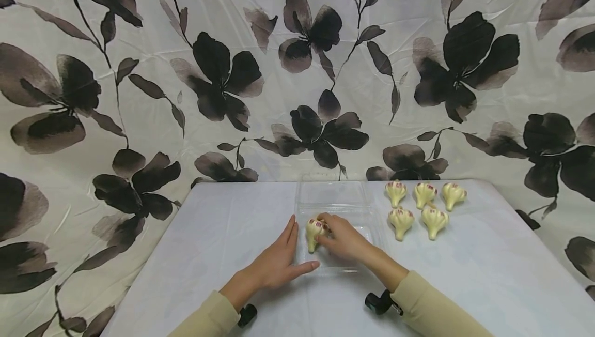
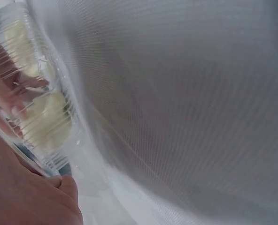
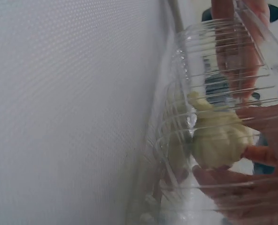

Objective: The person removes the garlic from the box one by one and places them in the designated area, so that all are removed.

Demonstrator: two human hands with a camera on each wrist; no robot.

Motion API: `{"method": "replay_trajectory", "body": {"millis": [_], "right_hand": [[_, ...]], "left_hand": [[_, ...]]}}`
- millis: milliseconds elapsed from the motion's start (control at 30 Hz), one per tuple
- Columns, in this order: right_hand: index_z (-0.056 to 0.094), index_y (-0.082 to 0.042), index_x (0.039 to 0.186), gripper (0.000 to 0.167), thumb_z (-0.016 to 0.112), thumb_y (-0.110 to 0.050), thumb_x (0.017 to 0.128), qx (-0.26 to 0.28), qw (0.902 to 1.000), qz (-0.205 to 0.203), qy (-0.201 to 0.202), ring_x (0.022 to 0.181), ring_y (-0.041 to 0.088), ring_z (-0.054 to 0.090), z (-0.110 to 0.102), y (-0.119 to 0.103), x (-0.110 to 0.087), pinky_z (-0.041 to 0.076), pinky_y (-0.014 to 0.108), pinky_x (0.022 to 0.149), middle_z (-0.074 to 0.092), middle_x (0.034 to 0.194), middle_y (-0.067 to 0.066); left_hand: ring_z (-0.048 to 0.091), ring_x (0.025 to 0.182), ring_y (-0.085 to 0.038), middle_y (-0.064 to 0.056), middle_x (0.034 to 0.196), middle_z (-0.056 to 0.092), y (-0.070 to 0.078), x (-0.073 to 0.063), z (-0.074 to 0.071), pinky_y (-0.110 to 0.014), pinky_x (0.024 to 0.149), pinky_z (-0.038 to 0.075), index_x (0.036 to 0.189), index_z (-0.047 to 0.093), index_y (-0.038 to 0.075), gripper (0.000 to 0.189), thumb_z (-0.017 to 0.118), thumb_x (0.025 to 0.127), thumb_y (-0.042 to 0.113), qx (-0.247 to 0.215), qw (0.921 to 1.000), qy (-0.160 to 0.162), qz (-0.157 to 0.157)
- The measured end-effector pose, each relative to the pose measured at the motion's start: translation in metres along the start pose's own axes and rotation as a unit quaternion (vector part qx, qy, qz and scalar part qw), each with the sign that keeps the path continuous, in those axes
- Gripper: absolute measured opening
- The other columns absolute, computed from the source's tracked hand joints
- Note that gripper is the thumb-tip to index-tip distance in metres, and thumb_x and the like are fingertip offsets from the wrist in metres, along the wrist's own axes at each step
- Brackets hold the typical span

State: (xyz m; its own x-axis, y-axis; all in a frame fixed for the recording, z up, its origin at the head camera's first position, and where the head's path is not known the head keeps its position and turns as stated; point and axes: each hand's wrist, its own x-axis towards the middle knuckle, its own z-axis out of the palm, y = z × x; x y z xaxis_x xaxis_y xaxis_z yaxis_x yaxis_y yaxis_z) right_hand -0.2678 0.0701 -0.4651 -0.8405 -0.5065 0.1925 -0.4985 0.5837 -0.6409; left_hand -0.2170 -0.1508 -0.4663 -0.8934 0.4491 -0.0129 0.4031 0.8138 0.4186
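A clear plastic clamshell container (image 1: 350,270) lies on the table with its lid (image 1: 332,192) folded back. My right hand (image 1: 346,239) reaches into its base from the right, thumb and fingers gripping a garlic bulb (image 1: 314,234) near the left wall. The right wrist view shows the fingertips on this pale bulb (image 3: 221,140) through the ribbed plastic. Two pale bulb shapes appear through the wall in the left wrist view, the lower one (image 2: 47,122) larger. My left hand (image 1: 276,262) rests along the container's left side, fingers straight and thumb stretched across the front corner.
Several garlic bulbs (image 1: 434,221) with reddish marks sit in two rows to the right of the container. The white-covered table (image 1: 223,223) ends at the back against a flower-printed curtain (image 1: 325,42). Dark camera mounts (image 1: 378,303) hang at both wrists.
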Motion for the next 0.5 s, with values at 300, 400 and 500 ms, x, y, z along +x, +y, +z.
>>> {"method": "replay_trajectory", "body": {"millis": [300,400,500], "right_hand": [[0.063,0.0,0.126,0.033,0.072,-0.011,0.095,-0.003,0.9999,-0.003,0.016,0.098,0.026,0.066,0.0036,-0.0028,0.0059,0.055,0.046,0.086,0.071,0.109,0.012],[0.063,-0.001,0.126,0.033,0.071,-0.012,0.096,-0.002,0.9999,-0.003,0.014,0.097,0.026,0.067,0.0022,-0.0033,0.005,0.055,0.045,0.085,0.071,0.109,0.011],[0.063,-0.002,0.127,0.033,0.071,-0.013,0.097,-0.002,0.9999,-0.004,0.015,0.096,0.025,0.068,-0.0004,-0.0037,0.0023,0.056,0.043,0.084,0.071,0.108,0.011]], "left_hand": [[0.022,0.154,-0.031,-0.014,0.172,-0.006,0.0004,0.0,0.0001,-0.047,0.117,0.036,0.162,0.008,-0.003,0.12,0.043,0.088,0.085,-0.003,1.0,0.0,0.0],[0.023,0.153,-0.032,-0.015,0.172,-0.005,0.0003,-0.0002,0.0004,-0.047,0.117,0.036,0.162,0.01,-0.004,0.121,0.043,0.088,0.086,-0.001,1.0,0.002,0.001],[0.023,0.153,-0.032,-0.016,0.172,-0.005,-0.0001,-0.0004,0.0006,-0.046,0.117,0.036,0.162,0.01,-0.005,0.121,0.044,0.089,0.085,0.002,1.0,0.004,0.001]]}}
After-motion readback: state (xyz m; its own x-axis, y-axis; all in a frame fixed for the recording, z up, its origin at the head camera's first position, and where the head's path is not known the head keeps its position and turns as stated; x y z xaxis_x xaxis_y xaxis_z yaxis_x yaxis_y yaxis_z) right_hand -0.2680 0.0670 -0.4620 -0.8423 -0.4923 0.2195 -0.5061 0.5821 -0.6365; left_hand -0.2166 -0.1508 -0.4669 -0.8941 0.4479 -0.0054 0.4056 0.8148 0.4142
